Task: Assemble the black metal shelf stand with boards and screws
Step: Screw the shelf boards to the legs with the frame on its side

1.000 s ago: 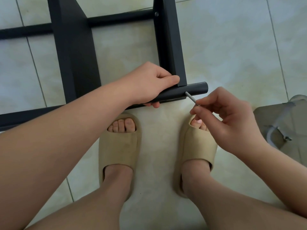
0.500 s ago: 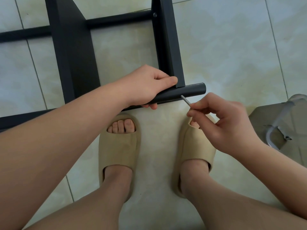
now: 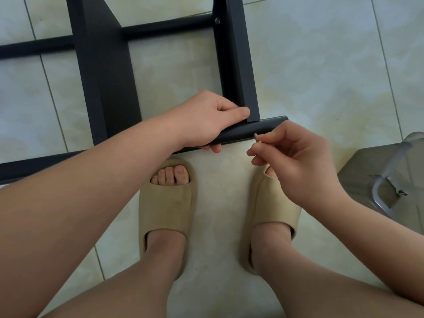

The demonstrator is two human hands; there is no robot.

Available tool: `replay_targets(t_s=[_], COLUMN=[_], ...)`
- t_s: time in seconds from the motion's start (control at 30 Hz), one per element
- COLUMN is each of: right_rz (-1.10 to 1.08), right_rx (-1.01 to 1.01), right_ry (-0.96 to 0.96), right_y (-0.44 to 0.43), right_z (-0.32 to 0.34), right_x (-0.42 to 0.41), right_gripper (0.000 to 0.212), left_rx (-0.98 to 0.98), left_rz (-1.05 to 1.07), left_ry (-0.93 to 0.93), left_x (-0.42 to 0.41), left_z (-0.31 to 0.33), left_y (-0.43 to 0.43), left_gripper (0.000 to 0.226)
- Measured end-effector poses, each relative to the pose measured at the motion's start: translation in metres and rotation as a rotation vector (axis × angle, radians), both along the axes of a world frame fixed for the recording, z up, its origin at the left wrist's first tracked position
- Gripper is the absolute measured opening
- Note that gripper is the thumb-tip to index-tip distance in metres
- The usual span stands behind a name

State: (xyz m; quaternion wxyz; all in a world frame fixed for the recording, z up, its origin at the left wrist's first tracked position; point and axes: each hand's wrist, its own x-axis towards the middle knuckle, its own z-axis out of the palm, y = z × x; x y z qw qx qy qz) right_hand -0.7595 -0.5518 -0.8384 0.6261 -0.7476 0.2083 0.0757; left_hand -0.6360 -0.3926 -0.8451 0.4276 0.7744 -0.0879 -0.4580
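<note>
"Gripping what?"
"My left hand (image 3: pixel 206 120) curls round the stand's black tube (image 3: pixel 263 128); my right hand (image 3: pixel 296 161) pinches a thin metal key (image 3: pixel 256 136) at the tube's near side. Slippers (image 3: pixel 167 203) stand just nearer me."

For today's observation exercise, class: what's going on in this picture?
A person is assembling a black metal frame on a tiled floor. The left hand grips the near tube beside the corner post. The right hand pinches a thin silvery piece, screw or key unclear, its tip at the tube's side near its end.
</note>
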Motion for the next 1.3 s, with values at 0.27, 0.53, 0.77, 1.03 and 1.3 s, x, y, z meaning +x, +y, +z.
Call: replay_targets(t_s=[0.27, 0.53, 0.77, 1.03, 1.3], right_rz=[-0.090, 0.157, 0.419, 0.465, 0.440], right_rx=[0.043, -0.525, -0.870, -0.646, -0.965], right_ry=[0.088, 0.135, -0.009, -0.001, 0.079], right_y=[0.006, -0.008, -0.021, -0.053, -0.126], right_z=[0.007, 0.011, 0.014, 0.048, 0.072], right_x=[0.013, 0.026, 0.031, -0.020, -0.088], right_gripper=[0.020, 0.028, 0.040, 0.050, 0.068], left_rx=[-0.012, -0.043, -0.004, 0.289, 0.295], left_rz=[-0.004, 0.058, 0.059, -0.035, -0.563], left_ry=[-0.001, -0.015, -0.095, -0.702, -0.936], left_x=[0.001, 0.001, -0.005, -0.016, -0.040], left_z=[-0.002, -0.006, -0.002, 0.039, 0.088], left_y=[0.001, 0.001, -0.002, -0.016, -0.093], left_gripper=[0.038, 0.023, 0.024, 0.021, 0.052])
